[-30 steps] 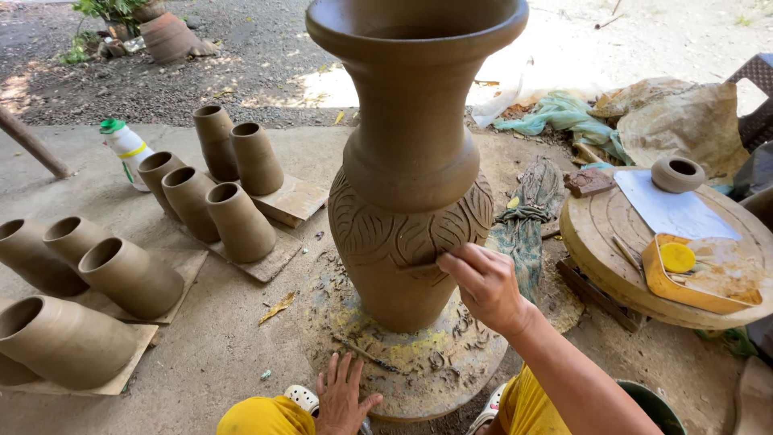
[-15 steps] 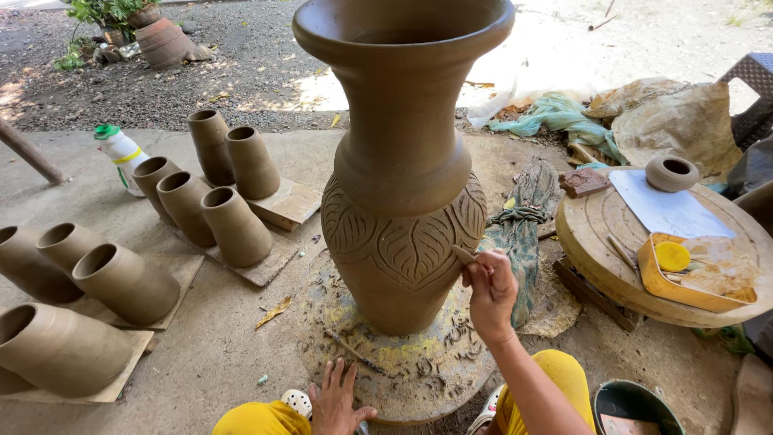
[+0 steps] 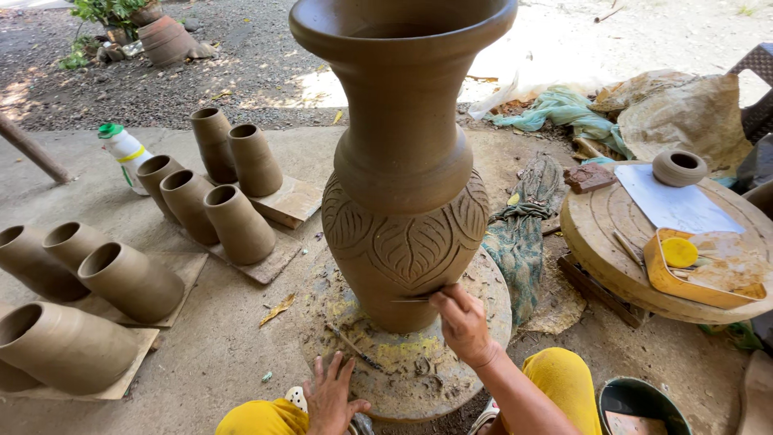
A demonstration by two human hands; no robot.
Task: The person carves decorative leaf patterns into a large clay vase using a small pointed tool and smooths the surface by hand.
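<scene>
In the head view, a tall brown unfired clay vase with carved leaves (image 3: 403, 161) stands at frame centre on a round clay-smeared turntable (image 3: 483, 298). The right hand (image 3: 463, 326), lower centre, pinches what seems a thin carving tool (image 3: 412, 300) against the vase's belly. The left hand (image 3: 334, 396), fingers spread, presses flat on the turntable's near edge.

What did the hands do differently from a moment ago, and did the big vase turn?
The right hand moved down the big clay vase, from the leaf band to just under it, and now presses a thin tool there. The vase turned on its round wheel, so different carved leaves now face the camera. The left hand stayed flat on the wheel's near edge. The small clay pots on the left stayed put.
</scene>
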